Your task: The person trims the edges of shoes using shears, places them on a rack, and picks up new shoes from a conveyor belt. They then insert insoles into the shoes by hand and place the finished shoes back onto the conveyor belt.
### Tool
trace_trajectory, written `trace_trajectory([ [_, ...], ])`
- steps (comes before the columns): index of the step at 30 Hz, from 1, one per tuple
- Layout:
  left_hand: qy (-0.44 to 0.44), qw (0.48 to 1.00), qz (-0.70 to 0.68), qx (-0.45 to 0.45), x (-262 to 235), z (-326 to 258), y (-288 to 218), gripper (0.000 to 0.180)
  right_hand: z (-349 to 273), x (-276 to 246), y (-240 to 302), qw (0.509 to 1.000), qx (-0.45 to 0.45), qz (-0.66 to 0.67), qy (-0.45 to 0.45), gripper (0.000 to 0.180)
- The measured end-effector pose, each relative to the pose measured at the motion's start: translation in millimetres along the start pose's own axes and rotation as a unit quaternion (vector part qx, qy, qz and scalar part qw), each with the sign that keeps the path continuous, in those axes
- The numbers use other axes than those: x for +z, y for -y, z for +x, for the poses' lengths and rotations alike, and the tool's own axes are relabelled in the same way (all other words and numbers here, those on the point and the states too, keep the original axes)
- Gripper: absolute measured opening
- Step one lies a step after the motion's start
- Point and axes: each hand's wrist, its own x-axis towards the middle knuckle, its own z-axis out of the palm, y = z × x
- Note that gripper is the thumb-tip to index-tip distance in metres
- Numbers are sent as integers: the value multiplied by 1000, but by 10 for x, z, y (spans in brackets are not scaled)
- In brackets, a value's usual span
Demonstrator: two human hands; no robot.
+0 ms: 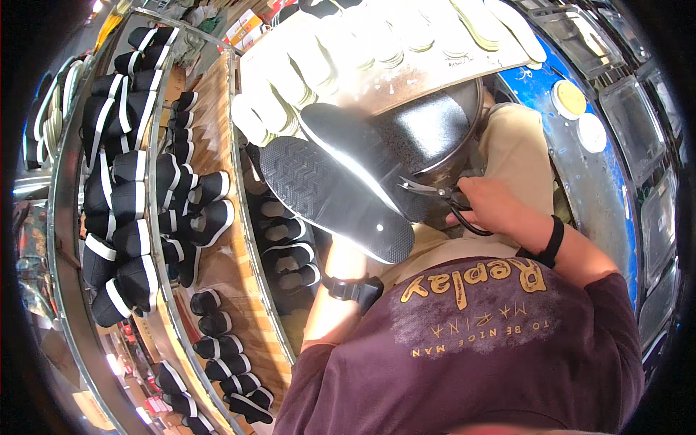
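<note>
At centre, two black shoes [322, 192], undersides showing, one overlapping the other. Left grip: hidden behind the shoes — opening and hold impossible to tell. At 3 o'clock, right grip [487, 204], fingers curled around the handles of scissors [433, 191], blades slightly parted and directed toward 9 o'clock, tips at the shoes. At 12 o'clock, pale soles [315, 65]; at 2 o'clock, lids [569, 100] on a counter [598, 185]; at 9 o'clock, shelved black footwear [134, 177].
</note>
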Motion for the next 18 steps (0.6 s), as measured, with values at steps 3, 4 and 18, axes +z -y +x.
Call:
trace_trajectory([
  [3,2,1000,1,4,145,138,33,30,19,-2,-42,1000,4,-19,-3,53],
  [4,1,1000,2,8,222,243,67,30,28,-5,-35,999,9,-35,2,53],
  [18,-18,999,29,37,690,787,172,22,-7,-123,-22,1000,-3,-10,30,53],
])
